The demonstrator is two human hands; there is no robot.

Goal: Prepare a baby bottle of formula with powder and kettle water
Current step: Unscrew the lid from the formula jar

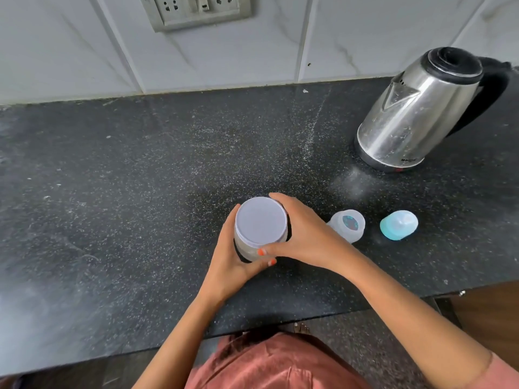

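A black speckled stone countertop [140,178] is stretching right across the view, daylight glaring pale off its left side. Behind it, a wall of large white marble-look tiles [224,57] is rising, carrying a grey switch-and-socket plate [193,9] at the top. Dark speckled flooring [365,346] is showing below the counter edge.

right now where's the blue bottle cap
In the head view the blue bottle cap sits on the black counter, right of the open baby bottle and in front of the steel kettle, with neither hand touching it.
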